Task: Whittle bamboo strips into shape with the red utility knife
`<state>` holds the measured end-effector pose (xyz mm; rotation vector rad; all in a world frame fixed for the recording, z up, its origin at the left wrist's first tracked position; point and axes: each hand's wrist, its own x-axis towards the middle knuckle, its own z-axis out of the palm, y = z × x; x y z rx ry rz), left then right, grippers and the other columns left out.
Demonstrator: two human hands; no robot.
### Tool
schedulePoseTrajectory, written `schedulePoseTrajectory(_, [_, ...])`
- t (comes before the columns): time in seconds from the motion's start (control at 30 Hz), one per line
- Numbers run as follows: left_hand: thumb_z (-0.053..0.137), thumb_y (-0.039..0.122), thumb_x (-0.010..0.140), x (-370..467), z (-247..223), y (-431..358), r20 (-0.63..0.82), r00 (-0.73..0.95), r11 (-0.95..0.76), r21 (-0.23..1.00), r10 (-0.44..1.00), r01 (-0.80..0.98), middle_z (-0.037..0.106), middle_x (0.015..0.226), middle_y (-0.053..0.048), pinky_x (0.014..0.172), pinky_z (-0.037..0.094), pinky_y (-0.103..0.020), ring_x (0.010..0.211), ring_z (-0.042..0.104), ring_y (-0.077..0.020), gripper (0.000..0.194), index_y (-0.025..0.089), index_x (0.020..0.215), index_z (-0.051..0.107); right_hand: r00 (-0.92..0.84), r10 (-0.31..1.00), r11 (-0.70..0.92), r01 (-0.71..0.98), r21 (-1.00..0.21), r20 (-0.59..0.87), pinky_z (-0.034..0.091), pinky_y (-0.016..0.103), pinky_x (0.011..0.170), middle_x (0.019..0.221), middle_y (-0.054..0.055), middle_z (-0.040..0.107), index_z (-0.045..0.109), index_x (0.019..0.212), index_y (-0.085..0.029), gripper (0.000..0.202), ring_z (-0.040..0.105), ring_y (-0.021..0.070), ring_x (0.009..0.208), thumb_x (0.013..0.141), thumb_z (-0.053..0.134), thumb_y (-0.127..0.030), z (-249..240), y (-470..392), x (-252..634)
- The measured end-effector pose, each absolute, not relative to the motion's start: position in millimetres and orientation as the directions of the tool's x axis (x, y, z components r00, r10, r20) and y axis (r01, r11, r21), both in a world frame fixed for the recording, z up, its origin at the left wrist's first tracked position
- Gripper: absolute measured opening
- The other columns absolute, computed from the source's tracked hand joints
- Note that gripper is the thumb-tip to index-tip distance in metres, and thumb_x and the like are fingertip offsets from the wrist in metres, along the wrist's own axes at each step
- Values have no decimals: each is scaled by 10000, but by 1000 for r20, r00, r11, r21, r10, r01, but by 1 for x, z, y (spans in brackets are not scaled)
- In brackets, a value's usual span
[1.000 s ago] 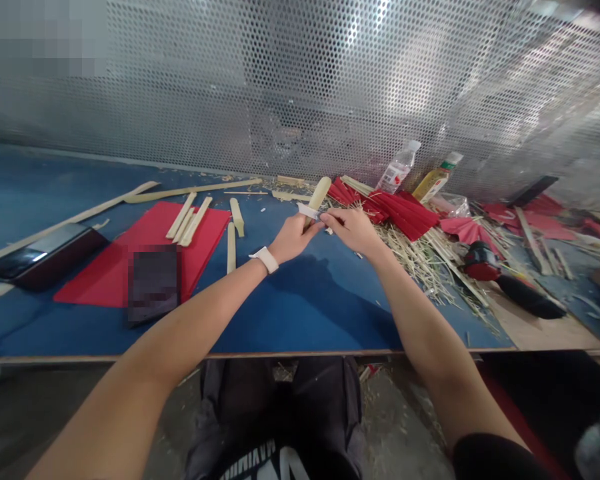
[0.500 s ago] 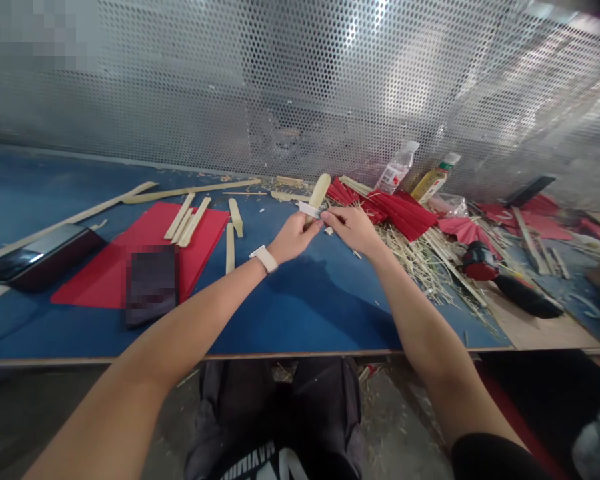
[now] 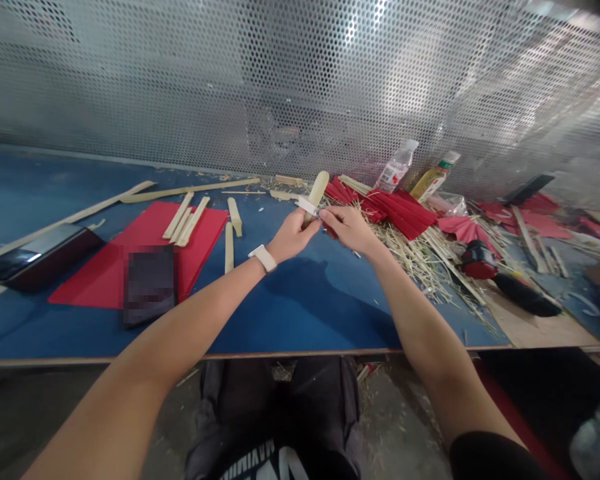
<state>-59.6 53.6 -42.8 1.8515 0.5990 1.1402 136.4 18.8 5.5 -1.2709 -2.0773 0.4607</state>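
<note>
My left hand (image 3: 295,235), with a pale watch band on its wrist, is closed around a flat bamboo strip (image 3: 319,189) whose rounded end points up and away. In my closed right hand (image 3: 349,229) is a small knife (image 3: 308,205), its handle mostly covered by the fingers. The blade lies across the strip just above my left thumb. Left of my hands, two short bamboo pieces (image 3: 235,217) rest on the blue tabletop (image 3: 300,300). Several more bamboo strips (image 3: 193,222) lie on a red sheet (image 3: 145,233).
A phone-like dark object (image 3: 151,285) overlaps the red sheet, and a black device (image 3: 40,257) stands farther left. To the right are bamboo shavings (image 3: 410,260), folded red paper (image 3: 403,212), a clear bottle (image 3: 397,167), a yellow-liquid bottle (image 3: 435,177) and a power tool (image 3: 510,283). Perforated metal (image 3: 180,87) stands behind.
The knife blade has shifted slightly up along the bamboo strip and sits more tilted. A small chip that was beside my right fingers is no longer seen there.
</note>
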Motion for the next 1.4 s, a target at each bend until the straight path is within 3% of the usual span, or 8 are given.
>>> schedulePoseTrajectory(0.17, [624,357,1105,-58,-44,56,461,486,-521,854,743,-14,442,626,69,554,350,-301,544,434,-126,285,250,893,466,-322,866,494,674,-549,383,356,338,663,633,15,586,531,750,-241,736,529,173,632,1081,399,-884,5,23,141])
schedulePoseTrajectory(0.33, [604,347,1120,-56,-48,58,470,474,-522,853,745,-25,438,626,70,553,369,-295,550,446,-132,184,238,1000,515,-310,873,483,662,-574,377,364,334,649,627,8,588,536,739,-241,756,522,164,614,1062,413,-913,2,25,144])
schedulePoseTrajectory(0.5, [615,400,1133,-56,-49,60,464,485,-509,860,742,-44,477,653,51,566,374,-309,556,469,-135,244,238,987,506,-297,875,478,661,-579,383,368,340,637,626,10,594,564,736,-236,774,526,159,600,1048,420,-931,1,25,143])
schedulePoseTrajectory(0.73, [671,335,1086,-55,-55,69,581,395,-652,755,712,65,573,756,-3,683,436,-339,719,548,-181,196,220,959,574,-277,889,454,630,-629,364,366,336,622,608,3,563,531,703,-240,788,502,149,585,1019,449,-956,2,24,142])
schedulePoseTrajectory(1.03, [666,385,1103,-55,-55,67,608,378,-679,729,698,82,584,747,-8,649,423,-340,683,544,-183,226,225,962,591,-287,876,481,553,-681,387,337,327,592,584,-17,513,531,703,-242,815,461,143,561,960,475,-1013,1,25,140])
schedulePoseTrajectory(1.27, [682,383,1067,-52,-49,63,620,311,-676,728,720,114,600,765,-2,672,453,-336,707,567,-170,259,228,907,550,-232,874,477,572,-667,427,319,339,606,577,-21,497,566,732,-238,791,431,151,562,995,468,-978,1,24,138])
schedulePoseTrajectory(1.4, [706,375,1040,-49,-48,57,592,275,-639,760,757,121,592,759,-2,681,454,-337,711,560,-164,287,225,866,533,-224,848,498,647,-577,480,321,345,643,604,-10,494,543,717,-235,785,452,161,606,1030,435,-946,-1,26,139])
